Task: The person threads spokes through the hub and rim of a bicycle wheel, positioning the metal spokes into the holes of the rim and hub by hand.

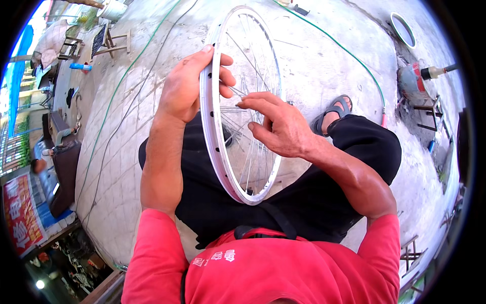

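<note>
A silver wheel rim stands upright and side-on over my lap, with many thin loose-looking spokes across its inside and a row of holes along its band. My left hand is closed round the upper left part of the rim, fingertips curling through to the inner side. My right hand is inside the rim's outline, fingers loosely bent and apart, with the index fingertip at the spokes and the thumb separate from it. The hub area is partly hidden by that hand and the spokes.
Green hose and dark cable run across the concrete floor. A stained bucket, small stools and a round ring lie to the right. Another person reclines on a dark sofa at far left, beside a red banner.
</note>
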{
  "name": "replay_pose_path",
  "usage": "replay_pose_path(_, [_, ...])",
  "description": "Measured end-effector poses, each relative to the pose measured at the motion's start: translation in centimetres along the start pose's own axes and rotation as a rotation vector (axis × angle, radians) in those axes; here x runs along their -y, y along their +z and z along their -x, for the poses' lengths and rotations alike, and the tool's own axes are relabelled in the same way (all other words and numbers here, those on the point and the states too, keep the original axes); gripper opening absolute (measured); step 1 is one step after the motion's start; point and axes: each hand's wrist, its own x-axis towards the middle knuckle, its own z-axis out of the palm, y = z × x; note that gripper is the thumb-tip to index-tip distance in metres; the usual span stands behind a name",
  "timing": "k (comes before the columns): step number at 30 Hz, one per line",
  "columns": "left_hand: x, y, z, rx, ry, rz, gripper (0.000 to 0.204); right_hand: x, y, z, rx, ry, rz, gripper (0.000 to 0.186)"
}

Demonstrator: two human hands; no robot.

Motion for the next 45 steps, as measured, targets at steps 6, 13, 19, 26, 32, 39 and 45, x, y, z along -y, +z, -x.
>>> replay_pose_path(6, [0.8, -1.0, 0.6, -0.027, 0.023, 0.053, 0.048, -2.1, -0.1, 0.0, -0.046, -0.013, 0.024, 0.034])
replay_pose_path(13, [1.2, -0.8, 0.9, 0.013, 0.0, 0.119, 0.048, -3.6, -0.9, -1.2, -0.098, 0.379, -0.264, 0.037])
replay_pose_path(19, [1.8, 0.5, 1.9, -0.103, 0.082, 0.06, 0.046, -5.5, -2.2, -2.6, -0.198, 0.343, -0.351, 0.037])
replay_pose_path(26, [1.2, 5.5, 2.7, -0.116, 0.324, -0.034, 0.039, -1.9, -7.5, -3.9, -0.259, 0.265, -0.621, 0.039])
replay_pose_path(32, [8.1, 6.6, 5.0, 0.107, 0.54, -0.317, 0.03, -0.8, -8.4, -1.9, -0.319, 0.196, -0.716, 0.04])
replay_pose_path(39, [17.2, 7.1, 2.9, 0.369, 0.29, -0.419, 0.026, -1.2, -8.8, -0.9, -0.383, 0.224, -0.466, 0.049])
replay_pose_path(45, [16.2, 7.9, 3.1, 0.41, 0.274, -0.572, 0.025, -1.1, -9.1, -1.4, -0.392, 0.238, -0.4, 0.057])
